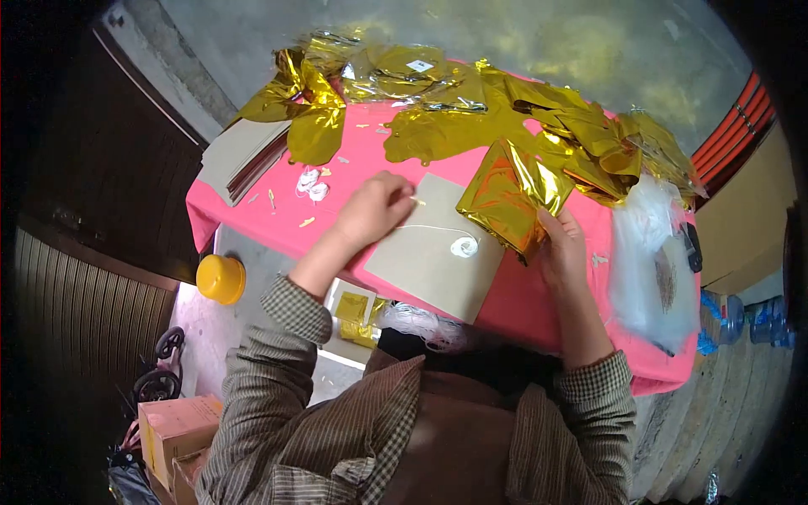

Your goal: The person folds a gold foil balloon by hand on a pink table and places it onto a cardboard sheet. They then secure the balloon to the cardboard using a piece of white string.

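My left hand [379, 206] is closed above the left edge of a grey cardboard sheet [404, 265], with a small pale-yellow piece showing at its fingertips. What exactly the fingers hold is too small to name. A coil of white string [464, 246] lies on the sheet, its loose end running left toward that hand. My right hand [564, 244] grips the lower right edge of a folded piece of shiny gold foil [509, 194], which covers the sheet's upper right part.
Gold foil pieces [454, 130] and clear packets [408, 76] cover the far side of the pink-covered table [269, 231]. At left are stacked grey sheets [240, 156] and white string coils [311, 185]. Clear plastic bags [652, 269] lie at right. A yellow tub [220, 279] stands beyond the left edge.
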`<state>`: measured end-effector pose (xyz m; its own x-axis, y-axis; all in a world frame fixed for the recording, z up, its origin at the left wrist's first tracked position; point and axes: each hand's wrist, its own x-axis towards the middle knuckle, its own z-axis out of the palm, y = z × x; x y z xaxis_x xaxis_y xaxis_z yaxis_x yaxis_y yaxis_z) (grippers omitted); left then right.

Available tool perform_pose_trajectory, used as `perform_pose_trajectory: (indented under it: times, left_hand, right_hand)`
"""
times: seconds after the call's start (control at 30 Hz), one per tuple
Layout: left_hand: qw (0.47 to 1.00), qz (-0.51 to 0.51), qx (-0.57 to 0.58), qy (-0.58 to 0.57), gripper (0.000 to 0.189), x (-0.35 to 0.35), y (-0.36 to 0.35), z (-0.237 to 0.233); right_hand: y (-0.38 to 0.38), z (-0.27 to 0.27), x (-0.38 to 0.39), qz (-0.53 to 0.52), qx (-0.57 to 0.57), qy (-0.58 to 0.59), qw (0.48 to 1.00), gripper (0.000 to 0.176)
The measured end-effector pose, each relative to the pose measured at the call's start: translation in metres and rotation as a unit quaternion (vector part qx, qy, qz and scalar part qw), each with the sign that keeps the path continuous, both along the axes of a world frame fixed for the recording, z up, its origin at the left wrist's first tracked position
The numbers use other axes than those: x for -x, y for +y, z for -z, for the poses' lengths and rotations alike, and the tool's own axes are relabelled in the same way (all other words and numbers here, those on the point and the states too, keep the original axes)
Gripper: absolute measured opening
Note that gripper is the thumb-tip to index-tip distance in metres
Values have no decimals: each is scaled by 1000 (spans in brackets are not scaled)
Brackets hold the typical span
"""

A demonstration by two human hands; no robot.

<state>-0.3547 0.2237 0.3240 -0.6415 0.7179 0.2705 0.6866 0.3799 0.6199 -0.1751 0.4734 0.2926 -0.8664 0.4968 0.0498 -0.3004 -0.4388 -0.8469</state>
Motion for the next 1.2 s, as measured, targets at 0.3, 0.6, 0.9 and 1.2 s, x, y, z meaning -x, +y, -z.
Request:
perform_pose_trajectory:
  times: [0.3, 0.6, 0.9, 1.2]
  left_hand:
    - [987, -79, 58, 123, 12, 6, 19, 10]
    - [990, 99, 92, 40, 13, -29, 7, -18]
    - [988, 83, 111, -71, 17, -44, 14, -39]
    - [840, 82, -103, -526, 15, -81, 22, -19]
  right_hand:
    - [0, -4, -3, 8, -2, 6, 1000, 23]
    - [-4, -9, -3, -15, -1, 2, 1000, 24]
    - [1, -4, -4, 12, -7, 0, 1000, 23]
    - [-4, -12, -5, 15, -2, 5, 1000, 22]
